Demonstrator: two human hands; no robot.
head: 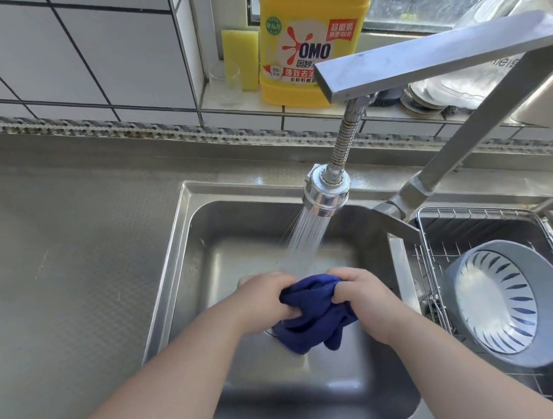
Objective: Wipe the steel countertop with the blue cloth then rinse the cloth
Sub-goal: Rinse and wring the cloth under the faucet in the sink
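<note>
head view — both hands, left hand [264, 296] and right hand [360, 291], grip blue cloth [314, 311]

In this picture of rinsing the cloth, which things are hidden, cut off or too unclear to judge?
- Head view: the sink drain is hidden under the blue cloth.
- Fingertips of the left hand and right hand are buried in the cloth.
- The yellow detergent bottle top is cut off by the upper edge.
- The faucet handle is not visible.
- Items behind the faucet on the sill are blocked and unclear.
</note>
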